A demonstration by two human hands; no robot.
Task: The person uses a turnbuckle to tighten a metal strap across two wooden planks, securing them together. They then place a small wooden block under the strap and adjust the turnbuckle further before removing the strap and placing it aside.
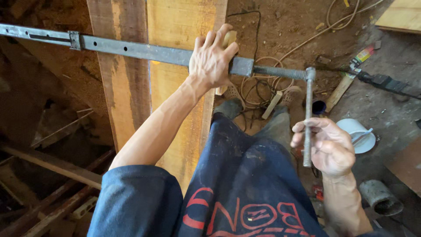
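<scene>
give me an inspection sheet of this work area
surface: two long wooden planks lie edge to edge; packed dirt floor beyond them
job's things: metal bar clamp laid across the planks, its threaded screw running to a handle rod
clutter: white bowl, grey pipe piece, wood offcut, glue tube
hands: left hand grips the clamp bar at the plank edge; right hand is closed on the handle rod
cables: coiled cord on the floor under the screw; pale cord further off
surroundings: timber scraps in shadow to the left; plywood sheet corner at the far right
</scene>
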